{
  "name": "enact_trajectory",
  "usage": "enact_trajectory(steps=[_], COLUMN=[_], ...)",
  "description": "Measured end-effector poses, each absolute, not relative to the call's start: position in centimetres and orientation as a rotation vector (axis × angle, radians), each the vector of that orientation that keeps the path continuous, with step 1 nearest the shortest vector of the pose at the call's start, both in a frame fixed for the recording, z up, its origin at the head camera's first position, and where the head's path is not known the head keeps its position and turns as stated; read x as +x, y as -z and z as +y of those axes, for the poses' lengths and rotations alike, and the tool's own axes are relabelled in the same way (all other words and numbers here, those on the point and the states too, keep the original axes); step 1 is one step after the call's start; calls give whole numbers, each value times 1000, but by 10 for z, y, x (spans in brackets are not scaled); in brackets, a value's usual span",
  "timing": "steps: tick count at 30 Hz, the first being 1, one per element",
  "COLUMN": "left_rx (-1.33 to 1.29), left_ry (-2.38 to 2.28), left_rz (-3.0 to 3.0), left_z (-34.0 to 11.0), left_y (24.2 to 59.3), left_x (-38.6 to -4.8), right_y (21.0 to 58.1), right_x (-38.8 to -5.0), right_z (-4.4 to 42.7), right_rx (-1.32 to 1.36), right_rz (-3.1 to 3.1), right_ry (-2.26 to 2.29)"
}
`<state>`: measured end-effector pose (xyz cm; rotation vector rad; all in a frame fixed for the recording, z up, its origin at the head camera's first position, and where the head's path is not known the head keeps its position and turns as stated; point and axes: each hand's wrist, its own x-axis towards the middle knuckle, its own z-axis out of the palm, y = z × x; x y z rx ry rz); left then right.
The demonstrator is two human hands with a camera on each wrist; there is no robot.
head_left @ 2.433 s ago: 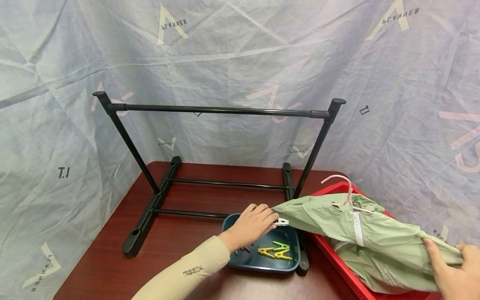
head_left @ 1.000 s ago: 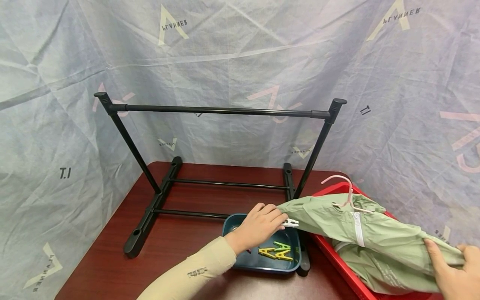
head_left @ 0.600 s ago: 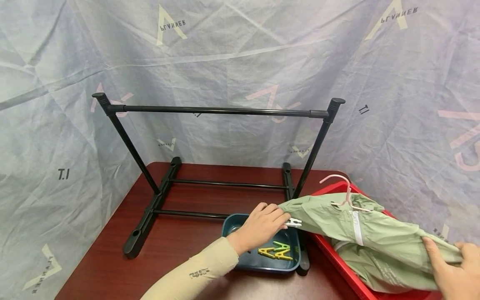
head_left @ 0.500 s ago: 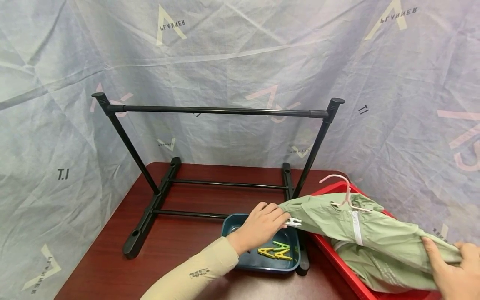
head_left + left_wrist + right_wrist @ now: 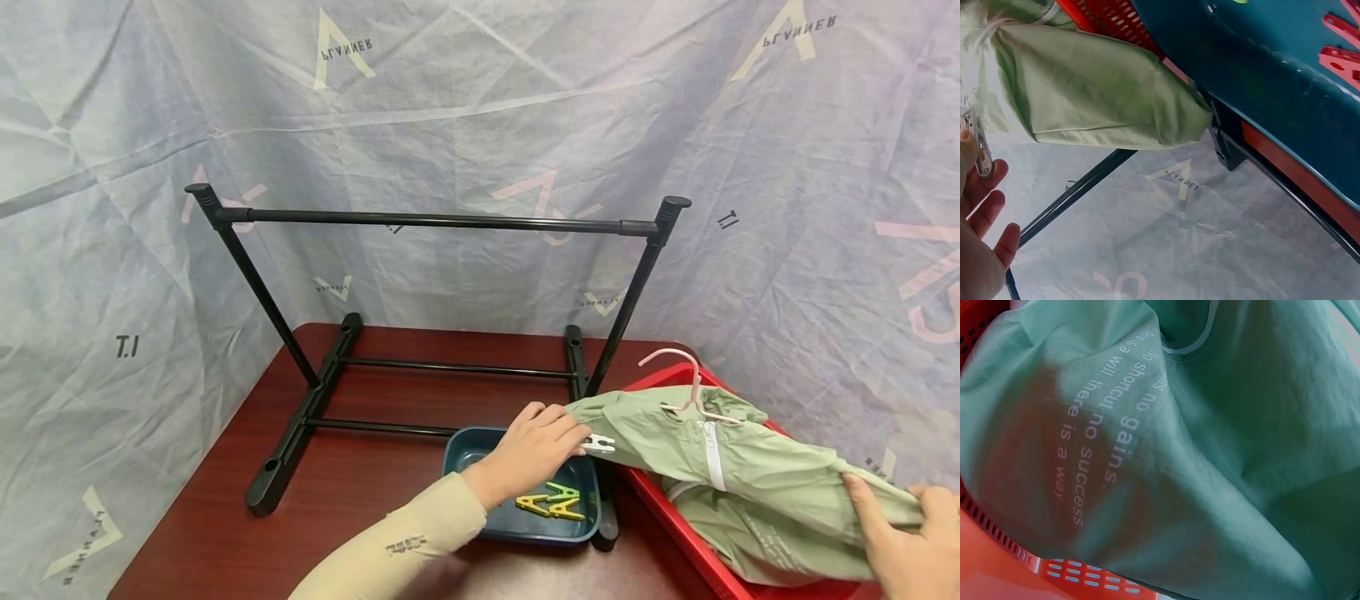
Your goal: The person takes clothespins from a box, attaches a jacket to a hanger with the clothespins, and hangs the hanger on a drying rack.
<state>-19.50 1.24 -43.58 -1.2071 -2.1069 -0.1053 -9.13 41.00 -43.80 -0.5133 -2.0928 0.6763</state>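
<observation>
A light green zip jacket [image 5: 780, 475] on a pink hanger [image 5: 696, 392] lies across the red basket at the right. My left hand [image 5: 528, 450] pinches a white clothespin [image 5: 600, 444] beside the jacket's left sleeve. In the left wrist view, thumb and forefinger hold that clothespin [image 5: 984, 147] against or just in front of the green fabric, with the other fingers spread loosely. The sleeve end [image 5: 1179, 119] hangs past the hand. My right hand [image 5: 911, 542] grips the other sleeve at the right edge. Printed white lettering [image 5: 1097, 437] shows on the jacket in the right wrist view.
A dark blue bin [image 5: 540, 537] stands below my left hand, with yellow and green clothespins [image 5: 551, 502] inside. Red clothespins [image 5: 1342, 59] show there in the left wrist view. A black rack [image 5: 442, 220] stands on the brown table [image 5: 360, 517] before a printed grey cloth backdrop [image 5: 420, 142].
My left hand has slid a little to the right with the white clothespin, further along the jacket's sleeve. My right hand and the jacket's body are nearly unmoved.
</observation>
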Motion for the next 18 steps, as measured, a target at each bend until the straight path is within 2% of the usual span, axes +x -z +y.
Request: enact_trajectory(steps=[11,18], left_rx=[-1218,-1240], left_ry=[124,168], left_rz=[-2102,-2120], left_z=[23,30], left_y=[426,420], left_x=[-192,-189], right_y=[438,436], right_x=[-92,-90], right_z=[409,408], right_rx=[-467,-547], right_rz=[-2094,-2126], right_ry=[-642,-688])
